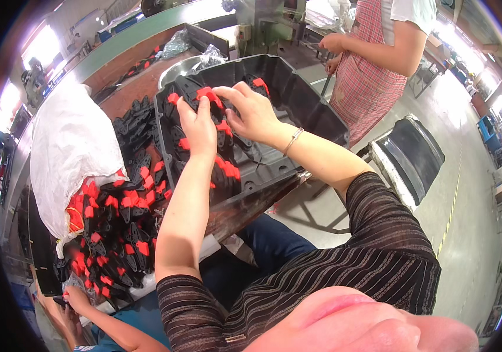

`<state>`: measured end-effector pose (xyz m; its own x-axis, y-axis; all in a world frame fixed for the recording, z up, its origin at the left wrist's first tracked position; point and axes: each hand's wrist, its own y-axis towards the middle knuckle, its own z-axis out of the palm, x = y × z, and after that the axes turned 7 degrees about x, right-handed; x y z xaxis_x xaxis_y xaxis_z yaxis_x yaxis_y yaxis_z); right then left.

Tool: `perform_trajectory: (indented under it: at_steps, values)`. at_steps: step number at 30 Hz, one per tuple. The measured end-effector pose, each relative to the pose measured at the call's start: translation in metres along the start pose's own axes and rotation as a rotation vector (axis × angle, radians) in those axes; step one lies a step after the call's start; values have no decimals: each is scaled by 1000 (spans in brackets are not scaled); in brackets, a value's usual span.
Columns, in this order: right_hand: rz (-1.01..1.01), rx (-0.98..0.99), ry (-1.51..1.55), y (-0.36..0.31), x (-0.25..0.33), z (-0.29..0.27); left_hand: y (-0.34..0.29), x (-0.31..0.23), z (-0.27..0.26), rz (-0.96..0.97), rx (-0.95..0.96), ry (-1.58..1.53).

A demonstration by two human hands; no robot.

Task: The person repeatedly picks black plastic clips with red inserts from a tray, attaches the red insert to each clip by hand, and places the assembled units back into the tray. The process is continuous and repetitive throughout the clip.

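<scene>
Above the left part of a large black plastic bin [315,111], both my hands meet at a black plastic part with a red cap [208,95]. My left hand [199,130] is closed, thumb and fingers at the part's near side. From the right, my right hand [255,114] reaches it with bent fingers, the index fingertip at the red cap. Fingers hide most of the black body. Beneath and around them in the bin lie several similar red-capped black parts [227,168]. A bracelet [293,141] circles my right wrist.
At left, a white sack [72,138] spills red pieces beside a heap of red-capped parts [133,202]. Another person's hand [76,299] works at the lower left. Someone in a checked apron [362,82] stands beyond the bin. A black-seated chair [409,158] is at right.
</scene>
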<state>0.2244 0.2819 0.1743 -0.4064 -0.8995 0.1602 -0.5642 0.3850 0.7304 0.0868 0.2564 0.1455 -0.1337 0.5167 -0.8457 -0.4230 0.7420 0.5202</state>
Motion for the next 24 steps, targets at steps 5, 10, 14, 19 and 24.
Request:
perform_trajectory:
  at_steps: [5,10,14,19,24]
  values:
    - [-31,72,-26,-2,-1,6,-2,0,-3,14,17,4]
    - [13,88,-19,-5,0,5,-3,-3,-3,46,-10,94]
    - [11,110,-3,-5,2,8,1,7,-8,27,-45,34]
    - [41,69,97,-6,6,7,-1,1,-6,41,-7,28]
    - [193,135,172,-9,8,5,2,11,-4,-3,26,-149]
